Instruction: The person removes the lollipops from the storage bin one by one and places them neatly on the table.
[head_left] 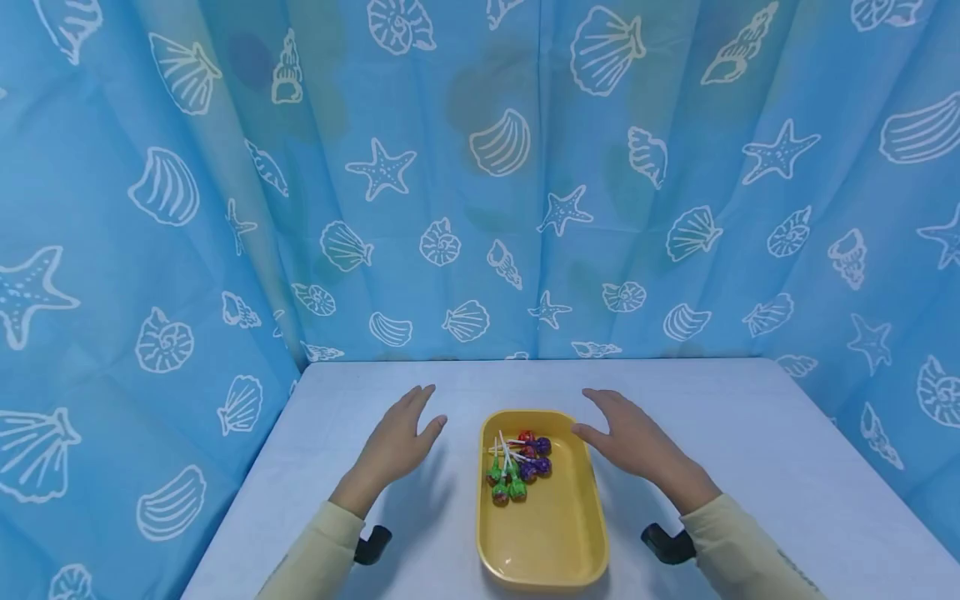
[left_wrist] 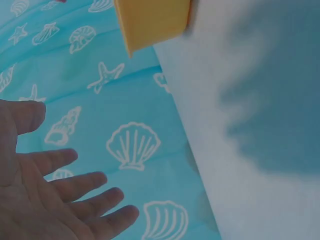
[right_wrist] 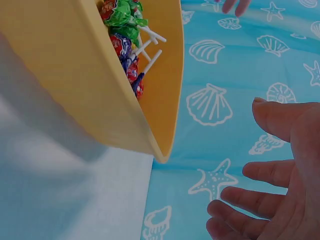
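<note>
A yellow tray [head_left: 555,533] stands on the table between my two hands. Several wrapped lollipops [head_left: 517,487] with white sticks lie in its far left part; their wrappers are green, purple and red. My left hand [head_left: 397,446] hovers left of the tray, fingers extended and thumb apart, touching nothing. On the other side, my right hand [head_left: 637,437] is held close to the tray's far right edge, also with fingers spread and nothing in it. The right wrist view shows the lollipops [right_wrist: 125,45] inside the tray, with a gap between its wall and my fingers.
A white table [head_left: 420,542] lies under the tray. Behind and at both sides hangs a blue curtain [head_left: 420,275] with white shells and starfish. A black strap piece [head_left: 372,546] sits below the left wrist, another black piece [head_left: 667,546] below the right.
</note>
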